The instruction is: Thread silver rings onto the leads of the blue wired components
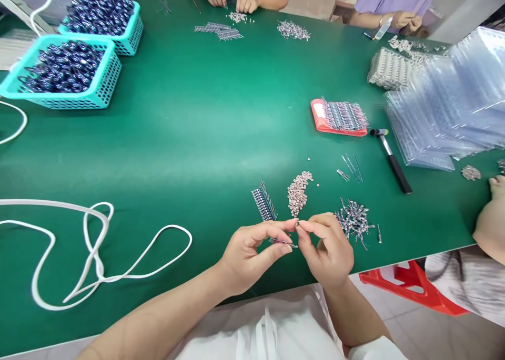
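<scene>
Thin wire-legged part (284, 243), left hand (246, 255), right hand (329, 252)

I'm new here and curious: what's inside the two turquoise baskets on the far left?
The near basket and the far basket are heaped with small dark blue parts. Only the top layer shows; anything deeper, and the basket floors, is covered.

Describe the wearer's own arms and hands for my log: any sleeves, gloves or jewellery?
Both are bare: the left hand and right hand have no gloves, and no rings, watch or bracelet show. The left forearm is uncovered all the way to the frame edge. The right forearm is uncovered up to a white sleeve near the elbow. Below them lies a white garment with hanging strips.
</scene>
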Motion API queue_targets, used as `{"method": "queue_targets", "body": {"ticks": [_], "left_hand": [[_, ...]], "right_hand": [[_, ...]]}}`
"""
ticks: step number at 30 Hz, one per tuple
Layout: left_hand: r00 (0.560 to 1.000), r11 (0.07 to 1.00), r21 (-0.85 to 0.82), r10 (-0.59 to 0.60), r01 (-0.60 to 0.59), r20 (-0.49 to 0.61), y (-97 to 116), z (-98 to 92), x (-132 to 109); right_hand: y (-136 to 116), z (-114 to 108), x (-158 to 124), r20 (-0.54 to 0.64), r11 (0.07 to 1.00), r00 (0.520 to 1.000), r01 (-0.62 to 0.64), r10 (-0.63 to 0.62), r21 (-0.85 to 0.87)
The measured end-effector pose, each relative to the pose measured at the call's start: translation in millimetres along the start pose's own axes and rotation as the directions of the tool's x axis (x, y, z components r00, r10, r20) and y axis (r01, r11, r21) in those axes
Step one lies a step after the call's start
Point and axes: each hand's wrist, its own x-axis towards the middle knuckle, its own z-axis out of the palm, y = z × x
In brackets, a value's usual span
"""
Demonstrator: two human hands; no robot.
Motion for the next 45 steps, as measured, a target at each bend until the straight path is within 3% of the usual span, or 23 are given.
{"method": "queue_targets", "body": {"ticks": [18, 23, 26, 28, 31, 33, 45], "left_hand": [[0.998, 0.990, 0.127, 0.062, -0.062, 0.010, -1, 1.4, 0], [1.000, 0.993, 0.110, 0.029, -0.028, -0.002, 0, 2.2, 0], [0.999, 0.999, 0.004, -0.039, 0.039, -0.004, 1, 1.9, 1], [0.993, 0.988, -0.101, -0.116, 0.113, -0.025, 3, 1.7, 3], [0.971, 0.958, -0.208, -0.222, 0.199, -0.092, 5, 2.0, 6], [0.958, 0.947, -0.230, -0.258, 0.225, -0.123, 5, 2.7, 8], [0.944, 0.931, -0.266, -0.296, 0.250, -0.148, 2, 5.7, 11]], "right_hand": [[3, 3, 0, 0.004, 0.998, 1.000, 0.026, -0.026, -0.053], [3, 3, 0, -0.007, 0.998, 0.999, 0.041, -0.041, -0.048], [5, 3, -2, -0.003, 0.999, 1.000, -0.010, 0.011, 0.039], [7, 3, -4, 0.036, 0.982, 0.994, -0.111, 0.107, 0.156], [10, 2, -7, 0.125, 0.903, 0.964, -0.264, 0.235, 0.339], [11, 1, -7, 0.167, 0.860, 0.953, -0.300, 0.252, 0.412], [9, 2, -6, 0.232, 0.856, 0.941, -0.323, 0.245, 0.404]]}}
